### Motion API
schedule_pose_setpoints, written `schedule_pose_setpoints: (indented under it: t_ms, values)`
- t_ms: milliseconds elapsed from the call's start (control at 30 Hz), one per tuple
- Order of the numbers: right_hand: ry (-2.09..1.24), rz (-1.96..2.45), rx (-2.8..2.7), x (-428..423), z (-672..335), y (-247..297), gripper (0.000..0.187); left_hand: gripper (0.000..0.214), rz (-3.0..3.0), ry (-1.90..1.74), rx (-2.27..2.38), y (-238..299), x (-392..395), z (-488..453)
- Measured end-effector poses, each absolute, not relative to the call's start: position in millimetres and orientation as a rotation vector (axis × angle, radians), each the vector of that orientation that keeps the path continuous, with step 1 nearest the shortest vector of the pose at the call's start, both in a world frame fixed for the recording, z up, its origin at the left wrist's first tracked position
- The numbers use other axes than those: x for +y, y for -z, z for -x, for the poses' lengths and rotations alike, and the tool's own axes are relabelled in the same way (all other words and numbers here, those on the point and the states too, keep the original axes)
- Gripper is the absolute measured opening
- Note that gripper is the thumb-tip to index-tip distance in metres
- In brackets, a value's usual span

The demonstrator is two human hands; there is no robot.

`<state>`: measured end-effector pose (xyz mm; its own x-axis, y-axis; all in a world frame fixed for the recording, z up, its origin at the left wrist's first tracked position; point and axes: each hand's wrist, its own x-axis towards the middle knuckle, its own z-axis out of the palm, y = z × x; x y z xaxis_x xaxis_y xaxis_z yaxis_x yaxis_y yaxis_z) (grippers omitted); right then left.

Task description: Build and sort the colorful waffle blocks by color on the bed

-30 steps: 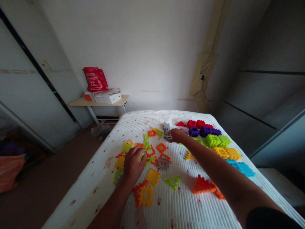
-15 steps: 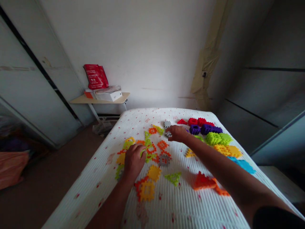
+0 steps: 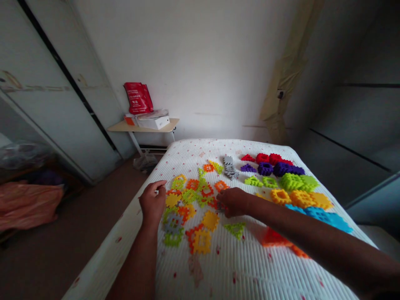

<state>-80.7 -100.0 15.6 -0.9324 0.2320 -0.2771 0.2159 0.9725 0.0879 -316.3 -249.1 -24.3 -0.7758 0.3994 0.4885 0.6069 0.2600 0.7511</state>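
Note:
My right hand [image 3: 233,202] is at the right edge of the mixed pile, its fingers closed around a grey toothed building tile [image 3: 220,206], mostly covered by the hand. My left hand [image 3: 153,203] hovers at the pile's left side, thumb apart from the curled fingers, with nothing in it. Between the hands lie orange, yellow and lime tiles, among them a plain yellow square [image 3: 210,220] and a yellow frame [image 3: 201,241]. Near my left wrist a grey tile [image 3: 173,223] rests over lime ones. A lime triangle [image 3: 235,229] lies below my right hand.
Sorted by colour at the right are red [image 3: 262,158], purple [image 3: 283,168], lime [image 3: 292,181], yellow [image 3: 301,198] and blue tiles [image 3: 328,218]. Grey tiles [image 3: 229,166] form a column farther back. Orange pieces [image 3: 275,238] sit beneath my right forearm. A small table [image 3: 117,126] stands by the wall.
My right hand has come from the grey column back toward me, onto the grey tile by the pile. My left hand has moved left, off the pile. The view has shifted slightly.

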Motion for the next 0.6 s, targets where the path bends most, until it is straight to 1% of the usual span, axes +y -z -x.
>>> schedule_pose_setpoints:
  t_ms: [133, 200, 400, 533, 600]
  values:
    - [-0.059, -0.306, 2.759, -101.3, 79.8, -25.2, 0.027, 0.028, 0.773, 1.636, -2.345, 29.0, -257.8, 329.9]
    - [-0.05, -0.296, 2.748, -100.0, 77.7, -31.5, 0.024, 0.028, 0.77, 1.657, -2.346, 29.7, -257.9, 331.2]
    - [0.11, -0.323, 2.858, -78.2, 73.7, -44.3, 0.029, 0.029, 0.789, 1.667, -2.365, 28.9, -253.5, 326.9]
    - [0.267, -0.342, 2.868, -59.3, 75.5, -37.1, 0.031, 0.031, 0.782, 1.647, -2.4, 30.5, -252.7, 326.4]
    - [0.285, -0.377, 2.865, -52.5, 75.7, -29.1, 0.037, 0.031, 0.776, 1.644, -2.422, 32.2, -252.5, 327.3]
